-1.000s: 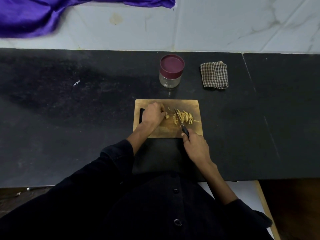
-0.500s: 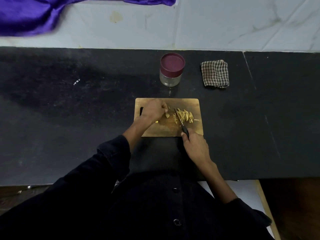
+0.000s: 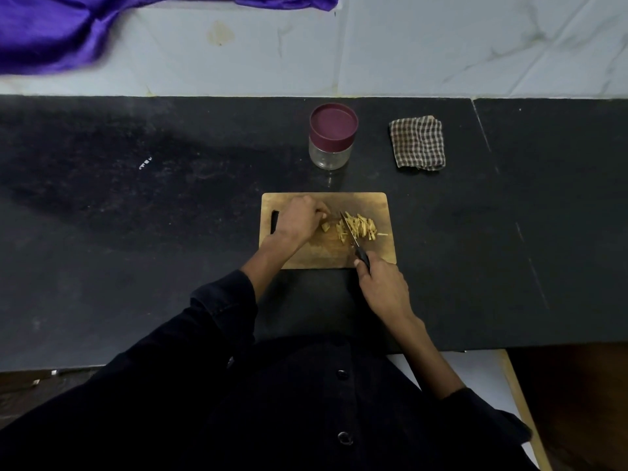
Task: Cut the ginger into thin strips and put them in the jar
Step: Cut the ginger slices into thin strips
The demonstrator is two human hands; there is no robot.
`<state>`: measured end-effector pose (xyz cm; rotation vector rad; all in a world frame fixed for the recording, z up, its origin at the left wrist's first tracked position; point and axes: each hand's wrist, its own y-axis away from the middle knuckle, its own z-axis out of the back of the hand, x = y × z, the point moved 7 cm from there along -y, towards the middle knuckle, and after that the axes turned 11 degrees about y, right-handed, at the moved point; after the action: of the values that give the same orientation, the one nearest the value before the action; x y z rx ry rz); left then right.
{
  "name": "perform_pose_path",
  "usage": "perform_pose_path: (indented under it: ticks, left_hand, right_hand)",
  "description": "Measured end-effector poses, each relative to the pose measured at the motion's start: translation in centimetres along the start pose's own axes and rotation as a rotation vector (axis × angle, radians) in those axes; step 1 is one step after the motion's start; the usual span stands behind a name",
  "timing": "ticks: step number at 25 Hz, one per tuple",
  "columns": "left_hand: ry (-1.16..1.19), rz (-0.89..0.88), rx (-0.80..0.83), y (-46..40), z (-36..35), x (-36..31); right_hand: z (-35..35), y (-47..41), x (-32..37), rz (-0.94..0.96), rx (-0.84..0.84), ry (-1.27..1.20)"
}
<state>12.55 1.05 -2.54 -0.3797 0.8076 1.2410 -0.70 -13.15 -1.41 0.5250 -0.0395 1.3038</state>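
Right hand [image 3: 384, 287] wrapped round knife [image 3: 353, 236] handle, blade lying across ginger strips [image 3: 360, 226] on board [image 3: 367, 205]. Left hand [image 3: 297, 220] on board at 9 o'clock of strips, fingers curled, tips near small ginger chunk [image 3: 325, 227]; can't tell if it's pinching anything. Jar [image 3: 332, 139] at 12 o'clock of board, apart from it, maroon lid on. Checked cloth [image 3: 417, 142] at 3 o'clock of jar. All on black counter [image 3: 136, 232], purple fabric [image 3: 51, 32] way up at 10 o'clock.
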Motion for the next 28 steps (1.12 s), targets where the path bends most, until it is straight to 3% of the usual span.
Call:
perform_pose_path:
  ticks: [14, 28]
  left_hand:
    - [0.015, 0.084, -0.172, 3.2, -1.6, 1.1]
    - [-0.032, 0.094, -0.153, 3.0, -1.4, 0.9]
  right_hand:
    - [-0.9, -1.6, 2.5, 0.077, 0.048, 0.002]
    - [-1.1, -2.3, 3.1, 0.084, 0.028, 0.038]
